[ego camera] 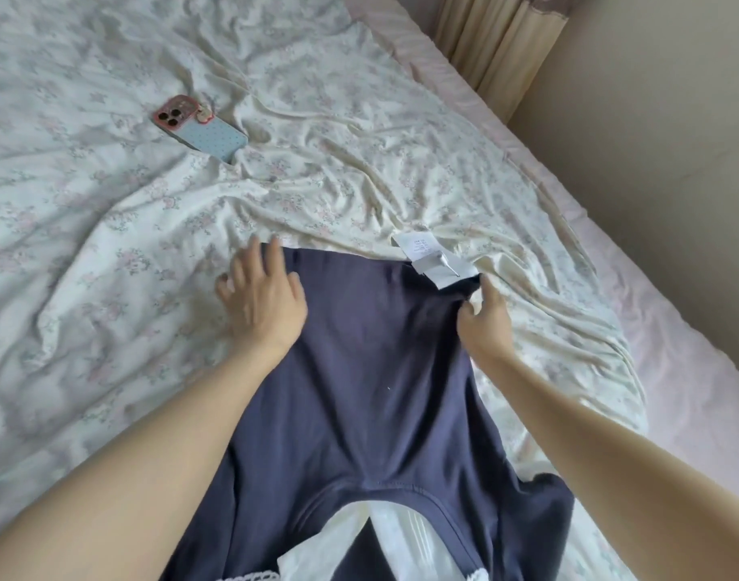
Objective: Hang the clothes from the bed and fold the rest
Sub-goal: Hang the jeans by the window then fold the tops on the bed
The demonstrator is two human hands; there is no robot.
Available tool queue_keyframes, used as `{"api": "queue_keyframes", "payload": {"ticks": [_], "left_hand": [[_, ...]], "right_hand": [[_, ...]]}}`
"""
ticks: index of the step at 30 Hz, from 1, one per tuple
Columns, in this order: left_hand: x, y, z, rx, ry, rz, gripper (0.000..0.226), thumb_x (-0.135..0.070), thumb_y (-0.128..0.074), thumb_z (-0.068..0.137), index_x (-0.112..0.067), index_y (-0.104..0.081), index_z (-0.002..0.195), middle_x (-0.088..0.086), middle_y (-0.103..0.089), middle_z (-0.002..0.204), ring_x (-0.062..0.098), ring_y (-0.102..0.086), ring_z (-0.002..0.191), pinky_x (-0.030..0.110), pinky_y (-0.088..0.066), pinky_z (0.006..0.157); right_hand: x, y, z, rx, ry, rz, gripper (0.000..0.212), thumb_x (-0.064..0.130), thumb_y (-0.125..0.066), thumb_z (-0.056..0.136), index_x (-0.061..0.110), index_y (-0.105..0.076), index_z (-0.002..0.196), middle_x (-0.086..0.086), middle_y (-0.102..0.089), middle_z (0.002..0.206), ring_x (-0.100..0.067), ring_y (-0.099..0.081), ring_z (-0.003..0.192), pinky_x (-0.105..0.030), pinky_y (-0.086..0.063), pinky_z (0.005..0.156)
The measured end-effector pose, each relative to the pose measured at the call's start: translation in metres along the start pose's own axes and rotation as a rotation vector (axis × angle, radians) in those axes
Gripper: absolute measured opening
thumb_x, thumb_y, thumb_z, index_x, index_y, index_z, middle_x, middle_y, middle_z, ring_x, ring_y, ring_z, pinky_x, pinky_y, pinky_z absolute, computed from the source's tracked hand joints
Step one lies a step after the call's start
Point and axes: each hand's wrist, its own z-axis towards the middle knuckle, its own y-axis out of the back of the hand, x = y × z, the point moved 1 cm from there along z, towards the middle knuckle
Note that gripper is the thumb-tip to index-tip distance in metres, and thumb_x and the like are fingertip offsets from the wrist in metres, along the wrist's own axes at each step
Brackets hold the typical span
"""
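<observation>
Head view: navy garment [372,371] under left hand [263,299].

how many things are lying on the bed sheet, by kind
navy garment: 1, with white care labels at its far edge; the left hand lies flat on it and the right hand pinches its far corner
phone in a dotted blue case: 1
total: 2

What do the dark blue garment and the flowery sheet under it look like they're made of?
The navy garment looks like soft matte knit, probably cotton jersey: it drapes limply and has a stitched neckline. The floral bedsheet looks like thin, smooth woven or jersey cotton, rumpled into fine creases. The look alone cannot settle the fibre of either.
</observation>
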Motion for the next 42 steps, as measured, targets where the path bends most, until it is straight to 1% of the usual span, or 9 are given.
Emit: {"api": "queue_keyframes", "payload": {"ticks": [6,10,13,17,21,27,32,36,42], "left_hand": [[-0.013,-0.022,-0.087,0.404,-0.64,0.215,0.057,-0.05,-0.029,0.095,-0.036,-0.012,0.148,0.0,-0.003,0.158,0.027,0.001,0.145,0.06,-0.007,0.111],[0.005,-0.029,-0.081,0.596,-0.262,0.37,0.059,-0.059,-0.012,0.094,-0.041,0.01,0.145,-0.007,0.019,0.155,0.023,0.019,0.142,0.06,0.002,0.11],[-0.014,-0.017,-0.08,0.63,-0.15,0.363,0.059,-0.053,-0.019,0.096,-0.035,0.005,0.148,-0.001,0.017,0.156,0.03,0.015,0.142,0.059,-0.004,0.111],[-0.044,-0.003,-0.112,0.636,-0.289,0.21,0.06,-0.05,-0.023,0.096,-0.032,0.0,0.148,-0.002,0.012,0.157,0.029,0.014,0.143,0.057,0.0,0.112],[-0.059,0.001,-0.184,0.737,-0.528,0.097,0.062,-0.059,-0.02,0.092,-0.04,0.002,0.147,-0.011,0.011,0.156,0.018,0.019,0.142,0.054,0.009,0.112],[-0.059,0.003,-0.224,0.852,-0.497,0.238,0.065,-0.063,-0.022,0.091,-0.037,-0.006,0.148,-0.007,0.007,0.157,0.019,0.015,0.143,0.054,0.008,0.112],[-0.075,0.031,-0.234,0.731,-0.517,-0.195,0.059,-0.062,-0.017,0.09,-0.038,-0.03,0.143,-0.015,-0.016,0.155,0.007,0.002,0.143,0.047,0.011,0.113],[-0.057,0.03,-0.283,0.826,-1.029,0.148,0.063,-0.06,-0.017,0.091,-0.035,-0.008,0.148,-0.008,0.007,0.157,0.019,0.021,0.142,0.053,0.017,0.109],[-0.039,0.018,-0.287,1.05,-0.956,0.19,0.049,-0.051,-0.021,0.097,-0.038,-0.025,0.144,-0.012,-0.004,0.157,0.015,0.011,0.144,0.046,0.009,0.113]], "right_hand": [[-0.044,0.001,-0.065,0.375,0.495,-0.846,0.053,0.032,-0.026,0.1,0.031,-0.007,0.149,0.005,-0.004,0.158,-0.016,-0.005,0.145,-0.041,-0.012,0.116],[-0.072,0.032,-0.06,0.443,0.085,-1.022,0.052,0.04,-0.02,0.099,0.035,-0.002,0.148,0.01,0.006,0.157,-0.019,0.003,0.145,-0.051,-0.009,0.112],[-0.071,0.056,-0.061,0.364,-0.04,-0.912,0.045,0.025,-0.027,0.096,0.03,-0.028,0.141,0.002,-0.022,0.152,-0.026,-0.03,0.135,-0.048,-0.027,0.107],[-0.073,0.085,-0.097,0.354,-0.066,-0.572,0.035,0.034,-0.031,0.097,0.029,-0.053,0.123,-0.002,-0.063,0.113,-0.025,-0.056,0.106,-0.032,-0.043,0.08],[-0.092,0.117,-0.144,0.489,0.02,-0.32,0.03,0.022,-0.042,0.083,0.02,-0.063,0.104,0.006,-0.063,0.103,-0.017,-0.052,0.108,-0.031,-0.042,0.088],[-0.116,0.135,-0.168,0.561,0.219,-0.832,0.04,0.017,-0.043,0.089,0.028,-0.046,0.128,0.005,-0.046,0.119,-0.018,-0.039,0.117,-0.027,-0.034,0.079],[-0.107,0.136,-0.163,0.308,0.06,-0.299,0.005,0.011,-0.056,0.088,0.008,-0.06,0.087,0.0,-0.046,0.098,-0.023,-0.046,0.107,-0.029,-0.038,0.079],[-0.105,0.128,-0.174,0.198,-0.348,0.197,0.031,0.011,-0.053,0.09,0.011,-0.049,0.12,-0.008,-0.052,0.116,-0.023,-0.057,0.099,-0.036,-0.051,0.083],[-0.105,0.11,-0.19,0.223,-0.612,0.622,0.042,0.009,-0.053,0.09,0.011,-0.041,0.131,-0.009,-0.059,0.106,-0.02,-0.059,0.08,-0.026,-0.048,0.067]]}}
